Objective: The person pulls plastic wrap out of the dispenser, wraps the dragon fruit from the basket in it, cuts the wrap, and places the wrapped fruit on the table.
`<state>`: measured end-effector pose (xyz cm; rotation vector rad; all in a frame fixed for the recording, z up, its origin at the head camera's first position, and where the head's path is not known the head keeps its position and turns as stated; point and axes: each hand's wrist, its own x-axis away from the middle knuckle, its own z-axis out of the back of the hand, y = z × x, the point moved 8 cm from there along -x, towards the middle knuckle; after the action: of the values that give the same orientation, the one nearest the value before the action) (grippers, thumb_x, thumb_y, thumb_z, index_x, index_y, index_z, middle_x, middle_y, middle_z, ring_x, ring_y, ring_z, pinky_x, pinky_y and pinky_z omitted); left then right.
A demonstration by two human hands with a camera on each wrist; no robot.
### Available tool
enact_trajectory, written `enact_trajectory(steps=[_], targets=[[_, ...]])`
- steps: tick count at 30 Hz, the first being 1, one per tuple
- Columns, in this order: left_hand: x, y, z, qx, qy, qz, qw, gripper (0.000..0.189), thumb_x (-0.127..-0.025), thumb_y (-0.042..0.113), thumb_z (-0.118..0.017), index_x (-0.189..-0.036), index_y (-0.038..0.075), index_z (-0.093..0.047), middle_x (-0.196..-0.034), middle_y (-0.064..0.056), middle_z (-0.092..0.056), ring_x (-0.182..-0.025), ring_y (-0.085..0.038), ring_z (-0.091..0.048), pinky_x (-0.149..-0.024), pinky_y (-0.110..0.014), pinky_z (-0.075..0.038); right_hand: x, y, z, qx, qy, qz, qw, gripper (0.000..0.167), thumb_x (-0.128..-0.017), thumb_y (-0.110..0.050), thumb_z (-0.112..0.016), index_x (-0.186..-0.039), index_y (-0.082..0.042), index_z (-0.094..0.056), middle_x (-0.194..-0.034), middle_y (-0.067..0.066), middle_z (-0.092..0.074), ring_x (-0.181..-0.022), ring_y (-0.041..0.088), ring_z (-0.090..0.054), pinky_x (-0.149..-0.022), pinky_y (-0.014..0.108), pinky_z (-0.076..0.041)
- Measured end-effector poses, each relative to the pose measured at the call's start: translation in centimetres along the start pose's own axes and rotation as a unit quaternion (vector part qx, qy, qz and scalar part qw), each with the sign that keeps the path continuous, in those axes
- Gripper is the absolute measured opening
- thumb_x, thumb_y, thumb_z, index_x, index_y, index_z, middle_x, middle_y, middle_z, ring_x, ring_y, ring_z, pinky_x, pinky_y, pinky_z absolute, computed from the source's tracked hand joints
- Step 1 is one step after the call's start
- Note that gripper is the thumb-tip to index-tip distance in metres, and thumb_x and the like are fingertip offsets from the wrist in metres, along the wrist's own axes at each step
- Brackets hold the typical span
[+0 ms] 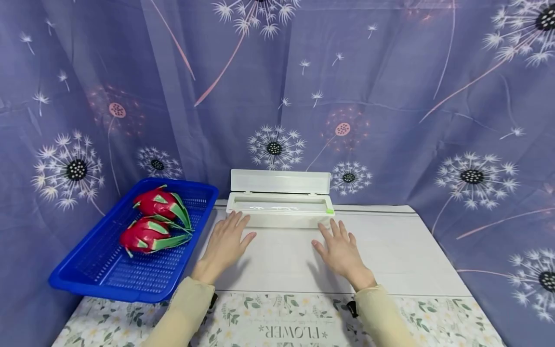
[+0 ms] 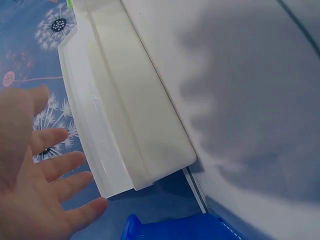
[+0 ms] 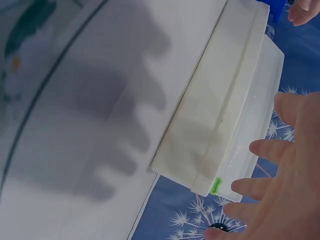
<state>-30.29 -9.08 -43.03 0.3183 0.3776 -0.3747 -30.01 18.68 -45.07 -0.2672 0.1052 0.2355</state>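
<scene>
A white cling film dispenser (image 1: 282,221) stands at the back of the table with its lid (image 1: 279,181) raised. A clear film shows in its long opening, and a small green slider (image 1: 330,211) sits at the right end. My left hand (image 1: 223,246) hovers before the left end, fingers spread and straight. In front of the right end my right hand (image 1: 342,253) is held the same way. Both wrist views show fingers holding nothing, with the dispenser's front wall (image 2: 145,95) beyond the left hand and its green slider (image 3: 216,185) near the right fingertips.
On the left, a blue plastic basket (image 1: 104,292) holds two red dragon fruits (image 1: 143,236) with green leaf tips. A white sheet (image 1: 394,255) covers the table, over a floral cloth (image 1: 286,315) along the near edge. A purple dandelion-print curtain (image 1: 390,96) hangs behind and at both sides.
</scene>
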Motion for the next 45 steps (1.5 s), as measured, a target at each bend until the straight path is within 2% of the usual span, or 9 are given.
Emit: enact_trajectory(steps=[7, 14, 17, 20, 24, 29, 34, 39, 45], targets=[[-1.6, -0.5, -0.3, -0.020, 0.026, -0.014, 0.9994, 0.044, -0.098, 0.032, -0.061, -0.130, 0.003, -0.059, -0.129, -0.021, -0.058, -0.123, -0.040, -0.051, -0.099, -0.055, -0.041, -1.5, 1.1, 1.7, 0.007, 0.019, 0.024, 0.9995, 0.057, -0.099, -0.037, -0.055, -0.146, -0.007, -0.045, -0.150, 0.028, -0.031, -0.139, 0.049, -0.022, -0.104, 0.069, -0.023], [-3.8, -1.6, 0.1, -0.015, 0.034, 0.001, 0.9993, 0.038, -0.096, 0.027, -0.065, -0.125, 0.003, -0.063, -0.121, -0.017, -0.063, -0.116, -0.035, -0.056, -0.095, -0.053, -0.043, -3.2, 2.4, 3.7, 0.033, 0.057, 0.048, 0.9967, 0.044, -0.097, -0.027, -0.057, -0.136, -0.007, -0.056, -0.143, 0.024, -0.044, -0.132, 0.045, -0.037, -0.099, 0.067, -0.031], [-4.5, -2.1, 0.0, -0.002, 0.023, 0.011, 0.9997, 0.038, -0.096, 0.027, -0.064, -0.125, 0.003, -0.063, -0.123, -0.016, -0.062, -0.114, -0.035, -0.057, -0.093, -0.053, -0.044, -3.9, 3.0, 4.4, 0.035, 0.066, 0.053, 0.9958, 0.041, -0.096, -0.026, -0.057, -0.133, -0.007, -0.059, -0.140, 0.022, -0.048, -0.129, 0.043, -0.041, -0.097, 0.066, -0.033], [-5.1, -2.5, -0.5, 0.007, -0.002, 0.021, 0.9998, 0.038, -0.097, 0.027, -0.062, -0.127, 0.004, -0.062, -0.125, -0.016, -0.062, -0.113, -0.035, -0.057, -0.091, -0.053, -0.045, -4.7, 3.8, 4.8, 0.040, 0.077, 0.055, 0.9948, 0.036, -0.095, -0.024, -0.058, -0.127, -0.007, -0.063, -0.134, 0.019, -0.054, -0.124, 0.041, -0.046, -0.095, 0.064, -0.036], [-5.9, -2.9, -1.1, -0.004, -0.024, 0.025, 0.9994, 0.037, -0.096, 0.027, -0.064, -0.126, 0.005, -0.063, -0.120, -0.015, -0.064, -0.108, -0.035, -0.060, -0.088, -0.052, -0.047, -5.7, 4.5, 5.2, 0.051, 0.087, 0.061, 0.9930, 0.030, -0.094, -0.020, -0.060, -0.119, -0.006, -0.068, -0.125, 0.017, -0.061, -0.116, 0.039, -0.052, -0.091, 0.060, -0.040], [-6.8, -3.4, -1.1, -0.031, -0.017, 0.024, 0.9991, 0.026, -0.092, 0.021, -0.070, -0.113, 0.006, -0.069, -0.105, -0.014, -0.068, -0.095, -0.034, -0.063, -0.080, -0.050, -0.050, -7.1, 4.4, 5.4, 0.057, 0.083, 0.066, 0.9927, 0.029, -0.092, -0.020, -0.065, -0.117, -0.006, -0.069, -0.122, 0.016, -0.063, -0.114, 0.038, -0.054, -0.087, 0.057, -0.042], [-7.6, -4.2, -1.3, -0.060, -0.025, 0.023, 0.9976, 0.020, -0.091, 0.020, -0.072, -0.104, 0.006, -0.072, -0.096, -0.012, -0.067, -0.088, -0.033, -0.063, -0.074, -0.049, -0.050, -8.4, 4.5, 5.0, 0.055, 0.060, 0.060, 0.9949, 0.031, -0.091, -0.020, -0.067, -0.119, -0.008, -0.068, -0.123, 0.014, -0.062, -0.114, 0.037, -0.053, -0.088, 0.057, -0.042], [-8.1, -4.7, -1.5, -0.071, -0.046, 0.021, 0.9962, 0.020, -0.089, 0.022, -0.074, -0.101, 0.006, -0.072, -0.094, -0.011, -0.067, -0.088, -0.032, -0.063, -0.072, -0.050, -0.050, -9.3, 5.0, 4.4, 0.044, 0.040, 0.047, 0.9971, 0.031, -0.091, -0.021, -0.067, -0.120, -0.010, -0.068, -0.125, 0.014, -0.061, -0.115, 0.039, -0.053, -0.089, 0.058, -0.041], [-8.5, -5.0, -1.2, -0.062, -0.054, 0.000, 0.9967, 0.019, -0.088, 0.022, -0.075, -0.102, 0.009, -0.074, -0.094, -0.009, -0.069, -0.086, -0.031, -0.064, -0.071, -0.048, -0.051, -10.0, 5.4, 4.0, 0.030, 0.018, 0.045, 0.9983, 0.033, -0.090, -0.024, -0.068, -0.120, -0.010, -0.068, -0.125, 0.016, -0.060, -0.118, 0.040, -0.052, -0.092, 0.060, -0.039]])
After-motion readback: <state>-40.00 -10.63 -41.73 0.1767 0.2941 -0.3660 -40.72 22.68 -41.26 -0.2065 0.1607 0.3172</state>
